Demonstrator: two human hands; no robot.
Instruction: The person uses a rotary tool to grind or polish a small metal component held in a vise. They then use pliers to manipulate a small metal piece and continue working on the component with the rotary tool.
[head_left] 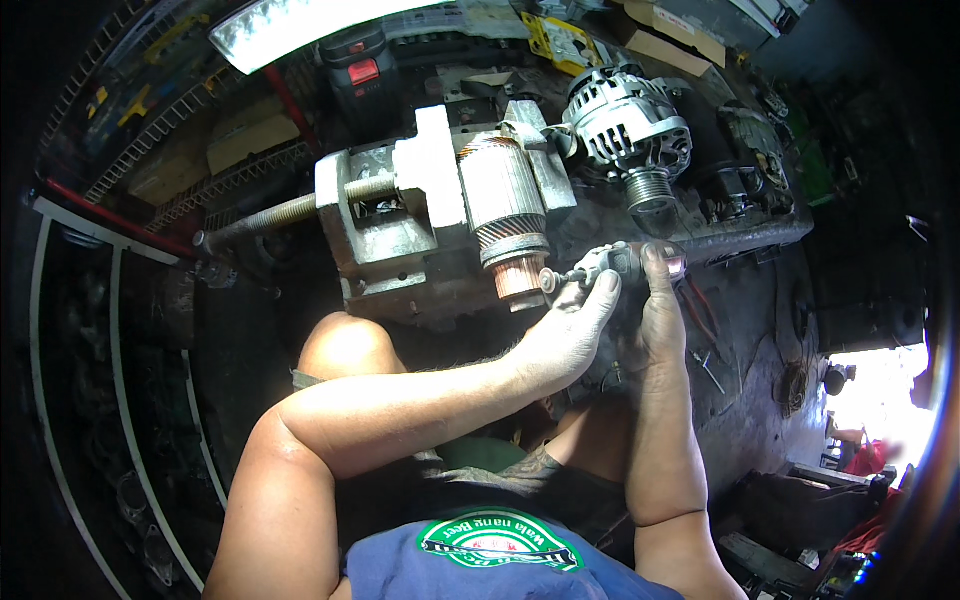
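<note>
A motor armature [503, 190] is clamped between the jaws of a bench vise [437, 180], its copper commutator [519, 279] pointing toward me. Both my hands are closed on a small rotary tool [622, 260]. My left hand [580, 330] grips it near the front, thumb along its nose. My right hand [658, 305] wraps the body farther back, thumb on top. The tool's small round disc [547, 281] is at the right side of the commutator; whether it touches cannot be made out. Some fingers of both hands are hidden beneath the tool.
An alternator [630, 125] with a ribbed pulley stands on the bench right of the vise. The vise's long screw [290, 212] juts out leftward. Behind are a black and red battery tool [358, 75] and a bright lamp [300, 25]. Red-handled pliers [700, 305] lie at lower right.
</note>
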